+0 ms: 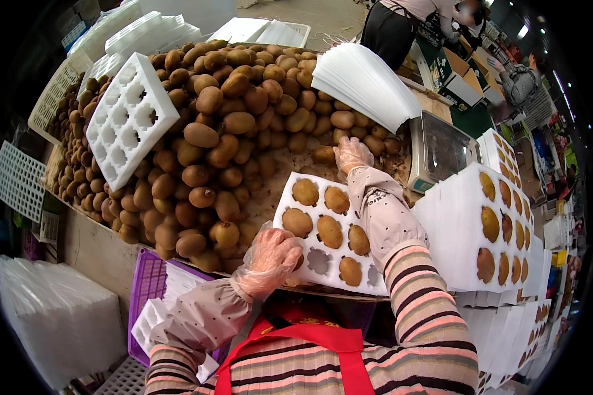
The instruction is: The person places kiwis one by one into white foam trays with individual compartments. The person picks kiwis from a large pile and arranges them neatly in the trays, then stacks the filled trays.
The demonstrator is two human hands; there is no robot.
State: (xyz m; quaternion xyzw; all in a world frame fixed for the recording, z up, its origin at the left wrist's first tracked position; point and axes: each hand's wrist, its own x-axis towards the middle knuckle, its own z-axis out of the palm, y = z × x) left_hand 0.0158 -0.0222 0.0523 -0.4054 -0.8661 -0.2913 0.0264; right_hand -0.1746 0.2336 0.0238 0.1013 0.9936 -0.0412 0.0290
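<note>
A white foam tray (311, 244) with shaped pockets lies before me at the near edge of the work table. Brown kiwifruit (330, 232) fill most of its visible pockets; two near pockets show bare. My left hand (272, 256), in a clear plastic glove, curls over a kiwifruit (299, 262) at the tray's left side, covering most of that fruit. Beyond the tray's far edge, my right hand (354, 154) reaches among loose kiwifruit (323, 154), also gloved. Its fingertips touch the fruit there, but its grip is hidden. The right forearm crosses the tray's right side.
A large kiwifruit heap (217, 143) covers the table's left and far parts. On it rest an unfilled foam tray (131, 121) and foam sheets (365, 81). A weighing scale (444, 148) and stacked filled trays (474, 232) stand right. A purple crate (146, 291) sits below left. People work beyond.
</note>
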